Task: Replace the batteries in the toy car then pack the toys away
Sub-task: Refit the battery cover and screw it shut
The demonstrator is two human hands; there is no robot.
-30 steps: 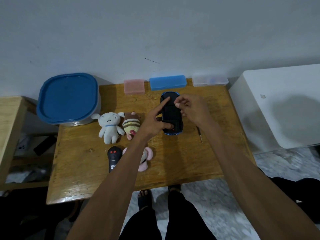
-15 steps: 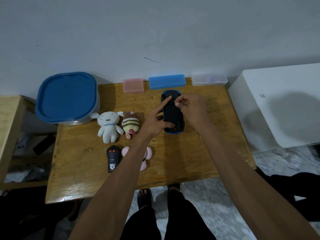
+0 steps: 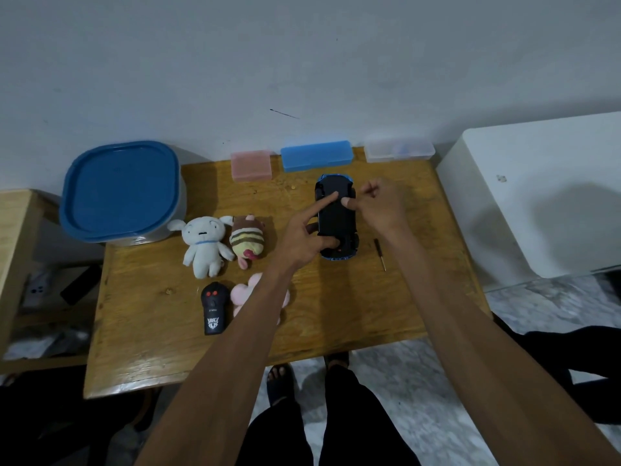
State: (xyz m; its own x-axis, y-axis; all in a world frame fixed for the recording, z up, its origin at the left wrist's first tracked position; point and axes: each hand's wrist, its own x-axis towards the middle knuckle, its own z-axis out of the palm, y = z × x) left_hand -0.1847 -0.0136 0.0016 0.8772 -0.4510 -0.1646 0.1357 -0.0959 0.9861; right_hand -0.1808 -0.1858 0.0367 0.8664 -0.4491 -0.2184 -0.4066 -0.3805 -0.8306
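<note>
A blue toy car (image 3: 337,219) lies upside down on the wooden table (image 3: 336,307), its black underside facing up. My left hand (image 3: 302,237) grips the car's near end with the thumb while its forefinger points onto the underside. My right hand (image 3: 376,205) rests at the car's right flank, thumb pressing on the underside, fingers curled. A small screwdriver (image 3: 379,253) lies just right of the car. A black remote control (image 3: 213,307) lies near the front left. A white plush (image 3: 203,245), a striped plush (image 3: 247,240) and a pink plush (image 3: 243,294), partly hidden by my left arm, sit left of the car.
A big container with a blue lid (image 3: 122,191) stands at the table's back left. Along the wall sit a pink case (image 3: 251,164), a blue case (image 3: 316,155) and a clear case (image 3: 399,150). A white cabinet (image 3: 537,196) borders the table's right side.
My left forefinger has slid further onto the car's underside. My right hand's fingers have lifted and curled slightly. The car has stayed in place.
</note>
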